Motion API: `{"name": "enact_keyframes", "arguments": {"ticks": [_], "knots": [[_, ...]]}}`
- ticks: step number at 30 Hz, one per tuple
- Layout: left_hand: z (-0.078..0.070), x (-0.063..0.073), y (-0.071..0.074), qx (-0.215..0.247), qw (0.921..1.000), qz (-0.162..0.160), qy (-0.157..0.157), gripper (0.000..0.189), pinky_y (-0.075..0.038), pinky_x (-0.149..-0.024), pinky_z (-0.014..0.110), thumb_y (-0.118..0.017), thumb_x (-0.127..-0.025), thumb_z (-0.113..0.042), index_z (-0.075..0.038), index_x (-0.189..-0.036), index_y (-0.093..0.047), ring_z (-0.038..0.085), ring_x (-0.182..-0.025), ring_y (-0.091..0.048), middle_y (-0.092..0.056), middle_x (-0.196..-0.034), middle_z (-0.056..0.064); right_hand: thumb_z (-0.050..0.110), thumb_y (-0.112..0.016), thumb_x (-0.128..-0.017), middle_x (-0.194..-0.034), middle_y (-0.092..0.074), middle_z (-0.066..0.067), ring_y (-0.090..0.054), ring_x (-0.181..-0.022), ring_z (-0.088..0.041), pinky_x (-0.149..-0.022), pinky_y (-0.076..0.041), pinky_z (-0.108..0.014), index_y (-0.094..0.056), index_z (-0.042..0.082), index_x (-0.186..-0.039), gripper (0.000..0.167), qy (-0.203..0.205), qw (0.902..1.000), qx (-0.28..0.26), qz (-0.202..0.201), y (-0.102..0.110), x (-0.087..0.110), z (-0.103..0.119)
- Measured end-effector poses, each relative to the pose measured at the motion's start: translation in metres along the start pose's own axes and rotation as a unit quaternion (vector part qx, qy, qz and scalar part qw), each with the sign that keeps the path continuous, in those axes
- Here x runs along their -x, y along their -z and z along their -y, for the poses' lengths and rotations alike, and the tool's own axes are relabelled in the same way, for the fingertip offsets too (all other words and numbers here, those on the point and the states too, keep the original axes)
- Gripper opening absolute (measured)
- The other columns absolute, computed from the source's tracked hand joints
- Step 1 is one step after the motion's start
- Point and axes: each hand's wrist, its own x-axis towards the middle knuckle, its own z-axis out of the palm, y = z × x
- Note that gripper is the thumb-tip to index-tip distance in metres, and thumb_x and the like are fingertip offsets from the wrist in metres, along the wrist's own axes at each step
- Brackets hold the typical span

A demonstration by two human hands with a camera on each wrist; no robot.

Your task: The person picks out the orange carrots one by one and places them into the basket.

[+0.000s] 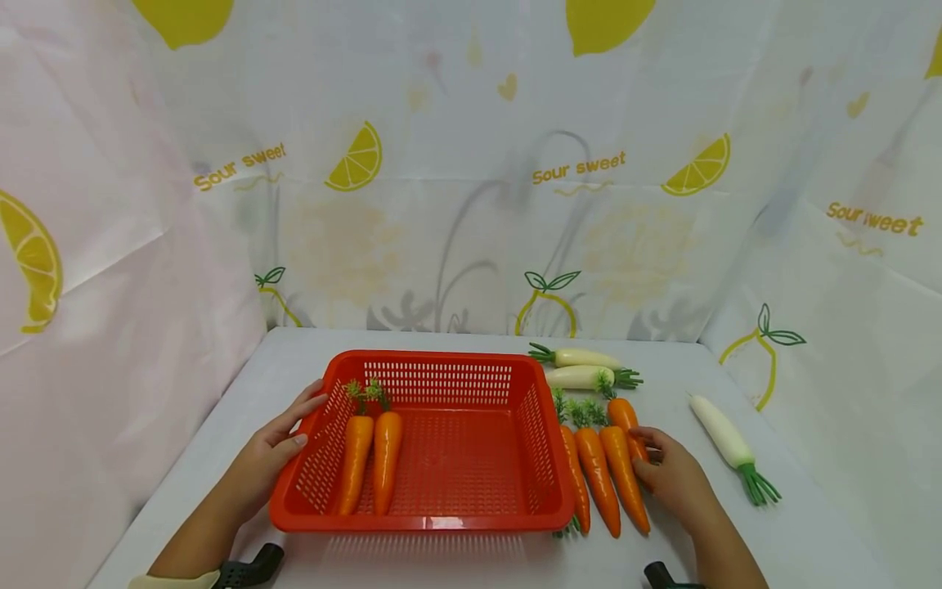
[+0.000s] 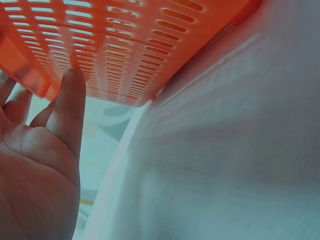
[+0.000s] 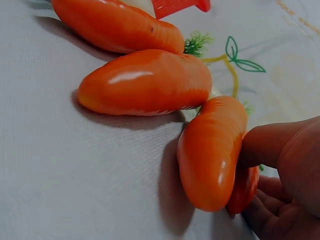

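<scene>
My left hand (image 1: 268,454) rests against the left side of a red plastic basket (image 1: 423,523), fingers fairly straight at its rim. In the left wrist view a fingertip touches the slotted outer wall (image 2: 120,50). Two orange carrots with leafy green tops, one on the left (image 1: 356,462) and one beside it (image 1: 386,462), lie inside the basket. Right of the basket, my right hand (image 1: 677,478) pinches the rightmost carrot (image 1: 621,415) between thumb and fingers. That carrot (image 3: 245,187) is partly hidden behind a neighbouring carrot (image 3: 212,155) in the right wrist view.
Between basket and right hand lie other carrots (image 1: 598,470). Two white radishes (image 1: 585,357) sit behind them, and another white radish (image 1: 721,429) lies farther right. Green leaves (image 1: 568,528) poke out by the basket's front right corner. Printed cloth walls (image 1: 471,229) surround the table.
</scene>
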Motion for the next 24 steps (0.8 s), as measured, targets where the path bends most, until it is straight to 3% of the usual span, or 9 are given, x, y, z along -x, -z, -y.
{"name": "enact_keyframes", "arguments": {"ticks": [24], "knots": [[-0.0008,-0.0006,0.0001,-0.002,1.0000,0.000,-0.001,0.054,-0.059,-0.092,0.029,-0.046,-0.110,-0.013,-0.005,-0.162,-0.035,-0.019,-0.135,-0.041,-0.015,-0.177,-0.007,0.017,-0.063,-0.102,-0.150,-0.053,-0.030,-0.058,-0.128,-0.044,-0.088,-0.061,-0.042,-0.051,0.009,-0.150,0.050,0.001,0.9998,-0.021,-0.008,0.0034,0.0035,-0.0016]]}}
